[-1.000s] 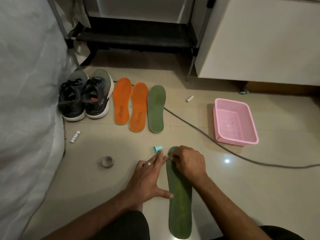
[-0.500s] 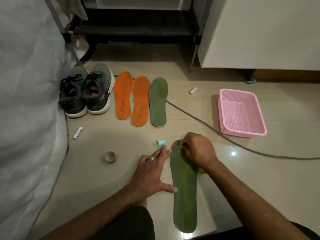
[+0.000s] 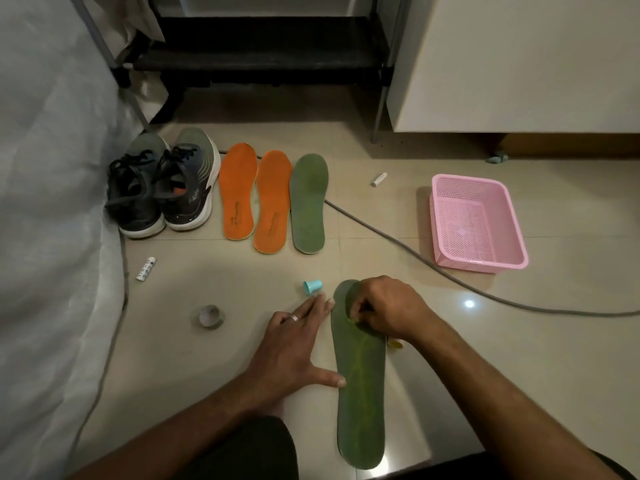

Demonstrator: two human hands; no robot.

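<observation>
A green insole lies lengthwise on the tiled floor in front of me, with faint yellowish streaks along it. My right hand is curled over its far end and grips a small yellow tube, whose end shows under my wrist; the tip is at the insole's surface. My left hand rests flat on the floor beside the insole, fingers straight, thumb touching the insole's left edge. A small teal cap lies just beyond my left fingertips.
Further off stand a pair of dark sneakers, two orange insoles and another green insole. A pink basket sits right, a grey cable crosses the floor, a tape roll and a white tube lie left.
My right hand has slid a little back toward me along the insole's far end. The left hand stays flat beside it. The view has shifted slightly.
</observation>
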